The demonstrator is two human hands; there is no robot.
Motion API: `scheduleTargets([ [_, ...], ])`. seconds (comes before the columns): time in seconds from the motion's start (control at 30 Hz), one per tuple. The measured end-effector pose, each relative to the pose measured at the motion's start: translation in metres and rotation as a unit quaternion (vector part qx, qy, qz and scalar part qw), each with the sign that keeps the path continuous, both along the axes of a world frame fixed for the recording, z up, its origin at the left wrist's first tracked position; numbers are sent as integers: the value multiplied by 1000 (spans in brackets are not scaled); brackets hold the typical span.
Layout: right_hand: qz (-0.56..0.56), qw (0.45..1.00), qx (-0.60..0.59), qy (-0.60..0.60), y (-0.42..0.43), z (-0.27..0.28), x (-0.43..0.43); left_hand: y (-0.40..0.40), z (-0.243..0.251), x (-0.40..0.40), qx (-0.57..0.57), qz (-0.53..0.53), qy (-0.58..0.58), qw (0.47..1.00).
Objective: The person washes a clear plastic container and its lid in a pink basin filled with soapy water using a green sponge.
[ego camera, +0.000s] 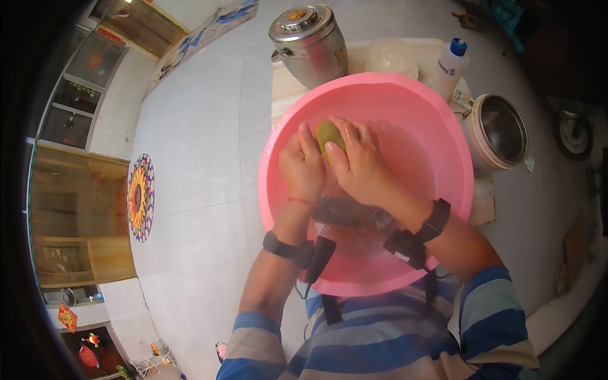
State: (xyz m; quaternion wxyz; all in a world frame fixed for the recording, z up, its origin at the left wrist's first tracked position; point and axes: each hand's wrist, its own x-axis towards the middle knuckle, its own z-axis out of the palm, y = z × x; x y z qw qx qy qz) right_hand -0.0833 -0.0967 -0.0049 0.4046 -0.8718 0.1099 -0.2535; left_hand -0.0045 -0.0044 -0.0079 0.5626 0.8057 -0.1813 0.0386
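Note:
A pink plastic basin [444, 114] of cloudy water lies before me, and both hands are inside its rim. My right hand [358, 159] grips a yellow-green oval piece [327, 134], perhaps a bar of soap or a sponge, with the thumb across its near side. Just left of that piece, my left hand [303, 164] is curled into a fist with its thumb raised. Whatever the fist may hold is hidden. Dark, wet material [336, 211], possibly cloth, shows in the water below my wrists.
The basin rests on a low marbled table [483, 202]. Behind it stand a lidded metal pot [308, 45], a clear bowl [392, 57] and a blue-capped bottle [450, 69]. A clasped canister [501, 130] is at the right. Straps hold black devices [320, 259] on both forearms.

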Motion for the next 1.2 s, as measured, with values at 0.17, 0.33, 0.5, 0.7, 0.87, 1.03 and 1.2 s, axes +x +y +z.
scheduleTargets([
  [0.17,41,738,648,182,-47,1,12,2,14,0,-61,-20,59,996],
  [0.33,145,648,739,113,-59,3,15,-4,26,0,-233,-11,205,951],
  [0.5,116,706,695,75,-65,8,16,2,29,0,-131,-21,209,969],
  [0.7,114,885,450,-33,-50,-3,14,7,11,8,-110,-32,214,970],
  [0.87,139,987,6,-83,-27,13,8,4,-1,7,-86,-35,125,988],
  [1.03,157,905,394,-30,-46,9,16,4,18,3,-135,-9,215,967],
  [1.2,87,893,442,3,-54,4,18,4,10,12,-146,-53,260,953],
])
